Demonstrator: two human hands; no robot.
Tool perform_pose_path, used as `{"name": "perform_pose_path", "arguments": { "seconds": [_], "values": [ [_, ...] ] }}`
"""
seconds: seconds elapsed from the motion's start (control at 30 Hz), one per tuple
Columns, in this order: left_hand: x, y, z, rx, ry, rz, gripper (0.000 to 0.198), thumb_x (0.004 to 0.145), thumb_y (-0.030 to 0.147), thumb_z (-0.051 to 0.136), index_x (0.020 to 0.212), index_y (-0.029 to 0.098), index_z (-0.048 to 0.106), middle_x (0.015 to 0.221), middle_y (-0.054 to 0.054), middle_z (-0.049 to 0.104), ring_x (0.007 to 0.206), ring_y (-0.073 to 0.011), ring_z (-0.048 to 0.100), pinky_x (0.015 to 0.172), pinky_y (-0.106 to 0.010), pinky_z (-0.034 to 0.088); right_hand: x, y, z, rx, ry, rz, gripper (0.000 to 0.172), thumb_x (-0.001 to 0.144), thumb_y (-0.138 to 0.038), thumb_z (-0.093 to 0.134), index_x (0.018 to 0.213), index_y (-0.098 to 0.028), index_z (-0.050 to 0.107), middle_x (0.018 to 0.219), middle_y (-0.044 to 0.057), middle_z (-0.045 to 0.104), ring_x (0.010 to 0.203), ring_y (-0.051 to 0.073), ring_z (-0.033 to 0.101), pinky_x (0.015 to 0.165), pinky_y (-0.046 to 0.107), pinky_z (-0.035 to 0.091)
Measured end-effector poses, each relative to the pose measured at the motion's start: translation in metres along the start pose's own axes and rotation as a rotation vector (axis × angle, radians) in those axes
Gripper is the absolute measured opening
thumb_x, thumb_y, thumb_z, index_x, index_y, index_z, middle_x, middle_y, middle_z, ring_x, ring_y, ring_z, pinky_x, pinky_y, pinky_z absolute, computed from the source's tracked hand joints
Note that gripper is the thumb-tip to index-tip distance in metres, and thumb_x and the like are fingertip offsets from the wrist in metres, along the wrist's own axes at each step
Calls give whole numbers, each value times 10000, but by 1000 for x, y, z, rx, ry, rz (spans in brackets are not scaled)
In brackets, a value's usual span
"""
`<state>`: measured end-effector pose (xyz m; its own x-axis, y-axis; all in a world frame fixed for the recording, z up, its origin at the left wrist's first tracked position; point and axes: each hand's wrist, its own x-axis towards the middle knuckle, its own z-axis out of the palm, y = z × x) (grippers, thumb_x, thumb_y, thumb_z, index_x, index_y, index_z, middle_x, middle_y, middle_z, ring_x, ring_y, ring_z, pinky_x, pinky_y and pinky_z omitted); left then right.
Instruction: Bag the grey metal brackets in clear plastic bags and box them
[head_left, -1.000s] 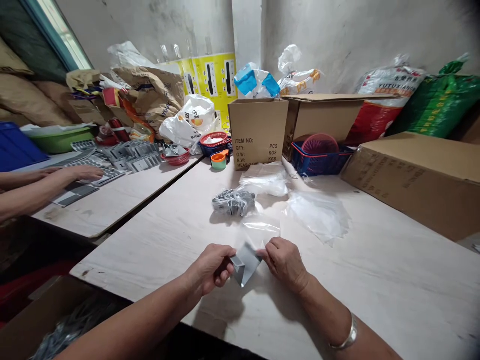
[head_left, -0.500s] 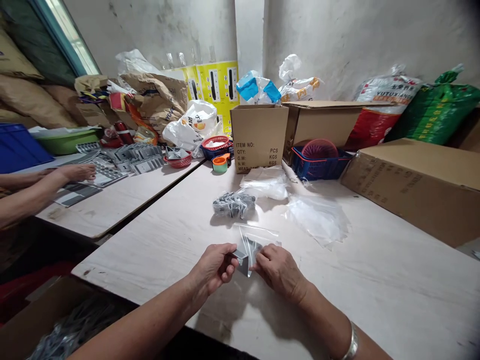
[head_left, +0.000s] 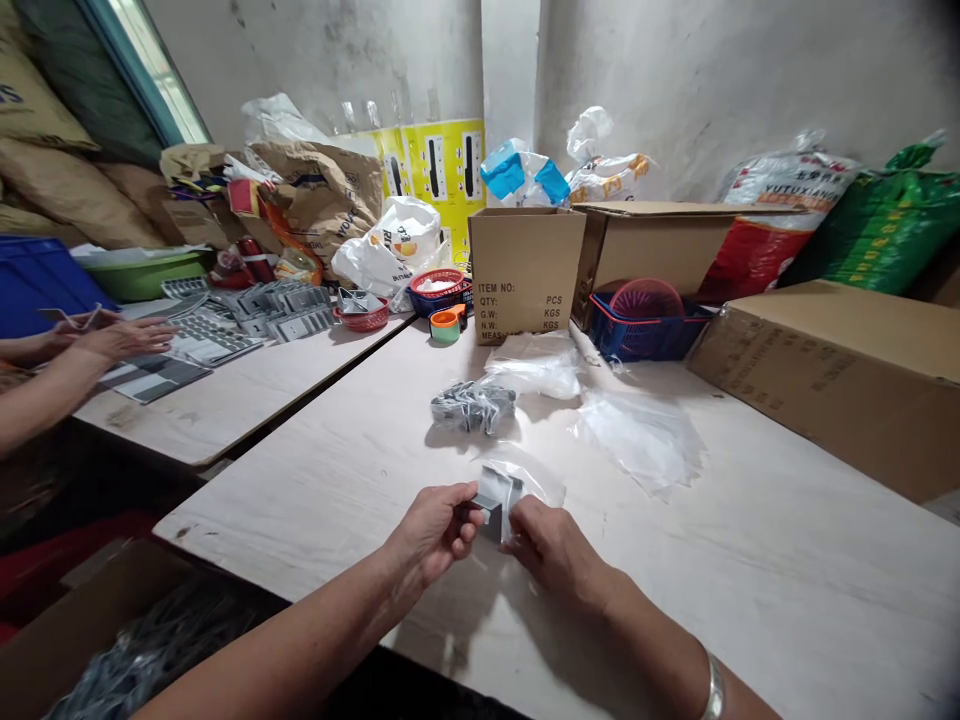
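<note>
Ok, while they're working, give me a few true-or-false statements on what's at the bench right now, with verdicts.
1. The left hand and right hand meet at a grey metal piece with a clear plastic bag around part of it. True.
2. A silver bangle is on the left wrist. False: it is on the right wrist.
3. A co-worker's hand is over metal parts at the neighbouring table. True.
4. A bagged bundle of metal pieces lies on the table ahead of the hands. True.
5. The red bowl stands on that same table. False: it stands on the neighbouring table.
</note>
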<state>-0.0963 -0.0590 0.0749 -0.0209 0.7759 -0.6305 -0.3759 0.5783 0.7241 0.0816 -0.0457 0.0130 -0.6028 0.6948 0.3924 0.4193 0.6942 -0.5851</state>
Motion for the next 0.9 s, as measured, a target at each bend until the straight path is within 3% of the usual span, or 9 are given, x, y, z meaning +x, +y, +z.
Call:
{"name": "perform_pose_path", "arguments": {
  "seconds": [0.13, 0.23, 0.27, 0.33, 0.43, 0.5, 0.57, 0.73, 0.9],
  "values": [
    [1, -10, 6, 12, -45, 3, 183, 741, 259, 617, 660, 118, 535, 497, -4, 561, 348, -37, 428, 314, -125, 242, 0, -2, 1, 254, -29, 111, 247, 752, -197, 581, 958, -202, 446, 681, -52, 502, 570, 93, 441, 534, 203, 338],
    [0, -13, 11, 56, -116, -7, 239, 711, 321, 660, 672, 111, 551, 530, -14, 575, 371, -40, 442, 334, -136, 258, 1, -1, 3, 380, -15, 198, 60, 796, -185, 484, 847, -196, 513, 638, -48, 506, 515, 80, 457, 502, 196, 351],
    [0, -13, 11, 83, -146, 2, 277, 704, 363, 664, 678, 109, 557, 543, -21, 581, 377, -44, 446, 338, -144, 260, 2, 0, 3, 432, 6, 249, 79, 815, -195, 448, 800, -190, 526, 616, -46, 505, 480, 75, 458, 477, 193, 352],
    [0, -12, 11, 143, -178, 81, 355, 705, 455, 644, 692, 111, 562, 549, -23, 575, 378, -50, 436, 342, -158, 248, 4, 3, 2, 570, 69, 376, 160, 839, -257, 432, 744, -180, 537, 558, -48, 495, 410, 71, 451, 416, 186, 342],
    [2, -10, 6, 167, -76, 334, 356, 695, 469, 651, 688, 137, 525, 540, 31, 510, 395, -28, 382, 372, -155, 234, 8, 8, -5, 818, 169, 524, 231, 818, -378, 515, 713, -173, 528, 471, -61, 471, 351, 72, 437, 354, 174, 303],
    [5, -11, 2, 164, 20, 433, 336, 652, 416, 707, 716, 152, 508, 611, 55, 484, 452, -15, 380, 413, -144, 263, 10, 12, -12, 971, 201, 551, 281, 785, -430, 574, 695, -170, 516, 454, -60, 477, 344, 71, 442, 344, 167, 292],
    [7, -14, -2, 187, 37, 407, 370, 615, 411, 739, 788, 169, 519, 704, 55, 478, 518, -19, 409, 446, -144, 294, 12, 15, -17, 1080, 215, 558, 316, 748, -460, 623, 700, -167, 517, 472, -53, 502, 347, 71, 457, 344, 167, 300],
    [8, -24, -4, 233, -112, 308, 435, 651, 497, 687, 908, 195, 508, 823, 22, 498, 583, -52, 485, 449, -167, 326, 12, 18, -17, 1177, 179, 582, 373, 703, -498, 671, 773, -151, 556, 546, -27, 562, 350, 64, 460, 336, 169, 301],
    [8, -27, -2, 220, -188, 430, 323, 677, 394, 693, 773, 163, 489, 669, 15, 560, 513, -61, 487, 465, -185, 356, 10, 16, -12, 1171, 152, 558, 354, 736, -491, 646, 754, -152, 545, 500, -39, 533, 362, 69, 472, 351, 163, 314]
  ]
}}
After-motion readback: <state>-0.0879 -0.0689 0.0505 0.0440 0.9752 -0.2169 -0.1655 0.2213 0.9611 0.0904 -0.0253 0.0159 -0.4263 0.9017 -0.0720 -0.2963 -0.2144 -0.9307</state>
